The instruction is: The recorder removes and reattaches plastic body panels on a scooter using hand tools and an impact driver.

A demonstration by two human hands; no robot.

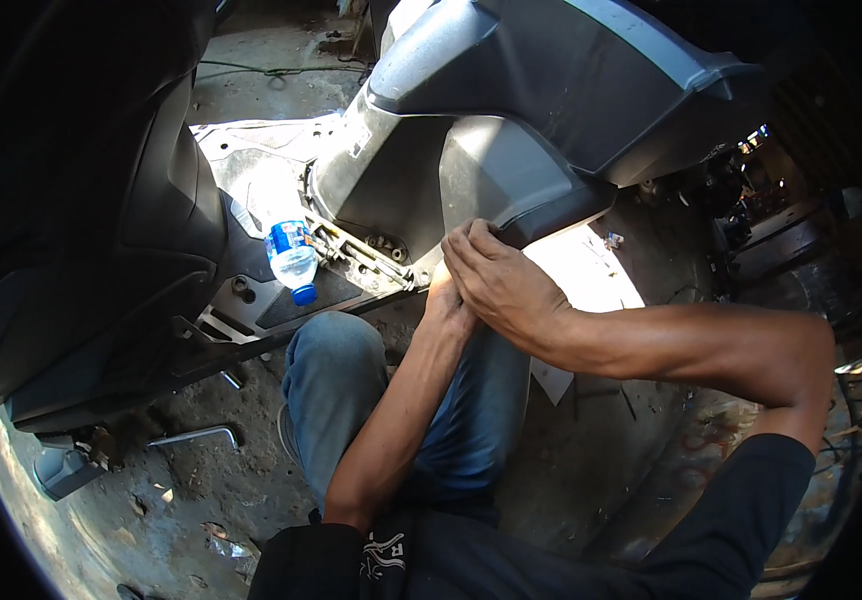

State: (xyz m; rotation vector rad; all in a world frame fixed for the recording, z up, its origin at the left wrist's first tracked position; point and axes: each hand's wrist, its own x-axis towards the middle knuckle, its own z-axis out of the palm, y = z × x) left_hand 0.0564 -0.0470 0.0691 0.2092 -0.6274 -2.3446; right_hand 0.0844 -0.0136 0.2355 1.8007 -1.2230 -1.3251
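Both hands meet at the lower edge of a scooter's grey front body panel (pixel 496 170). My right hand (pixel 504 285) arches over the left, its fingers bent and pressed together near the panel's dark lower corner. Whatever those fingers grip is hidden beneath them. Only the wrist side of my left hand (pixel 442 293) shows, tucked under the right, and its fingers are out of sight. Left of the hands, a clear plastic bottle (pixel 293 262) with a blue cap and blue label lies on the scooter's footboard (pixel 296 308), next to bare metal brackets and bolts.
The dark scooter seat and side body (pixel 166 190) fill the left. On the concrete floor lie a bent metal wrench (pixel 196 436) and a small metal socket (pixel 233 379). My jeans-clad knee (pixel 339 350) is close to the footboard edge. Dark machine parts (pixel 696 190) stand at the right.
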